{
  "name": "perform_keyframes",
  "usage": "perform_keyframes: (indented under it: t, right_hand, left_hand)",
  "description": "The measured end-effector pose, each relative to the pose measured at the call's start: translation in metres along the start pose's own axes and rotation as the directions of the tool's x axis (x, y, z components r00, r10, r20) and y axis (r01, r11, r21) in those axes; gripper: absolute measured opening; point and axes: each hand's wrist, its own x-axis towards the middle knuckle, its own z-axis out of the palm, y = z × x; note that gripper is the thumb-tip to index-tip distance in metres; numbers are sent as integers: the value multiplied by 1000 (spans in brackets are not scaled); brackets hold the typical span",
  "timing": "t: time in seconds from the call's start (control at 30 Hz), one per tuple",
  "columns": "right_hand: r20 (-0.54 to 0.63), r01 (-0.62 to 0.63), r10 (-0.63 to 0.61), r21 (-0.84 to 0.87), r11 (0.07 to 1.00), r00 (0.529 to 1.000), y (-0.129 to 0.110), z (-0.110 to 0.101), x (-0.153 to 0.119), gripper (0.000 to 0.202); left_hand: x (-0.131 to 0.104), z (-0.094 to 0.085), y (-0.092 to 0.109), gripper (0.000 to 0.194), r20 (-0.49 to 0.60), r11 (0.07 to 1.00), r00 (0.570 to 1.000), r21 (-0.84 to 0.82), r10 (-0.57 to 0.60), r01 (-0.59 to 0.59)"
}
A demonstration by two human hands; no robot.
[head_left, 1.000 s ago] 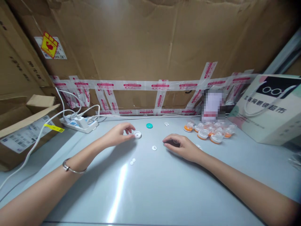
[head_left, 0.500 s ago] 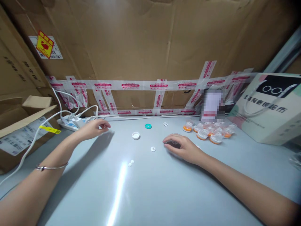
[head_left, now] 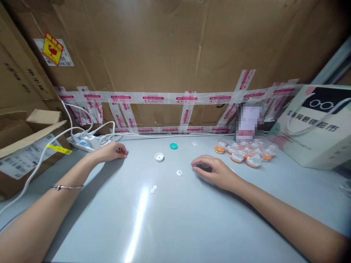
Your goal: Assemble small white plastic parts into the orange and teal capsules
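1. Clock refs from the white cup: open face up on the table, between the hands. Shallow, round, dark spot mid-floor.
2. Loose parts around it: teal disc near at 2, knobbed white disc at 4, two small white discs together at 6, small flat white piece further out between 2 and 3.
3. Left hand at 9, down at the table near the power strip. Fingers curled, thumb close to index; can't tell if anything's pinched.
4. Right hand at 3, fingers arched, narrow thumb-to-index gap. Spoked piece shows in that gap; can't tell if gripped or just covered.
5. Clear domes on orange bases, clustered past the right hand toward 3. Something pale inside; too small to make out, and rear ones overlap.
6. Open carton at 9, far side of the left arm. Flap up, interior in shadow, cut off by frame edge.
7. Paper bag toward 2–3, glasses logo, contents hidden, right side cropped.
8. Pixelated upright item behind the domes, unreadable.
9. Small white bit mostly behind right wrist.
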Motion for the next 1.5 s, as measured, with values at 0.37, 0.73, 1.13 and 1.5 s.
perform_keyframes:
  t: [0.37, 0.73, 1.13, 1.5]
  right_hand:
    - [-6, 3, -3, 8, 1000, 1000, -1, 1, 0, 17]
    - [2, 18, -18, 17, 1000, 1000, -4, -2, -1, 16]
    - [6, 23, -23, 24, 999, 1000, -6, -1, -1, 16]
    - [16, 21, -21, 31, 999, 1000, -6, 1, 0, 16]
  left_hand:
    - [-1, 41, 85, 38, -251, 961, 954, -178, 163, -211]
    - [-7, 72, 136, 28, -251, 852, 935, -401, 252, -337]
    - [-13, 76, 165, 23, -193, 794, 877, -372, 439, -480]
    - [-12, 75, 162, 21, -175, 795, 871, -355, 460, -491]
